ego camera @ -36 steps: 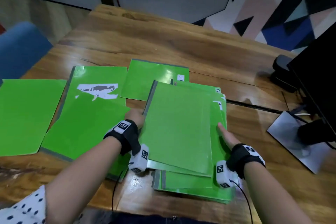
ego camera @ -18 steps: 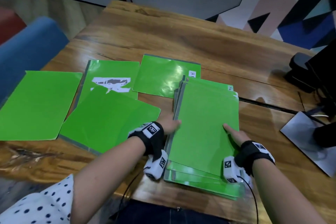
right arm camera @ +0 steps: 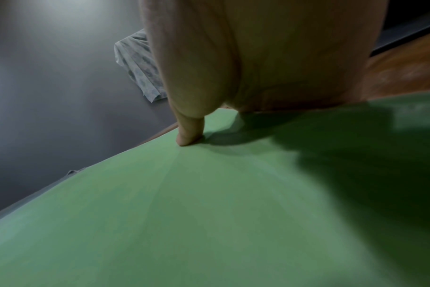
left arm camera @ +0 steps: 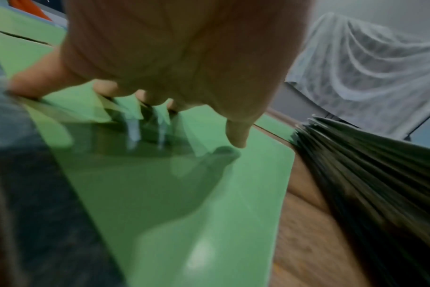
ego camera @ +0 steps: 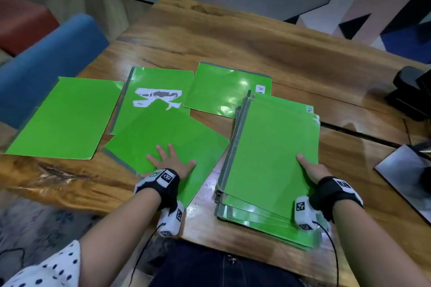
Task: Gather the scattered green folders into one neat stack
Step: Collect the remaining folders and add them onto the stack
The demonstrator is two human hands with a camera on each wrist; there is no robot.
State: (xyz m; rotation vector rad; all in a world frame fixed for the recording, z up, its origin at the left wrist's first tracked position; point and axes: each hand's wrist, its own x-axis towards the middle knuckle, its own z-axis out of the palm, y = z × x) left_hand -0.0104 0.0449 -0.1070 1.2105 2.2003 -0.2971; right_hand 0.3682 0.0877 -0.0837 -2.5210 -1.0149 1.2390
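Nearby, blue chair (ego camera: 46,58); green folders (ego camera: 67,116) on table (ego camera: 233,37)

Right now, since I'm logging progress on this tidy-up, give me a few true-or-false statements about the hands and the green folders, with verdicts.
1. The left hand lies flat, fingers spread, on a tilted folder. True.
2. The right hand is off the stack. False: its thumb rests on the stack's top folder, at the right edge.
3. Every folder is in the stack. False: four lie outside it, among them the far-left folder.
4. The folder with a torn white patch lies partly under the tilted folder. True.
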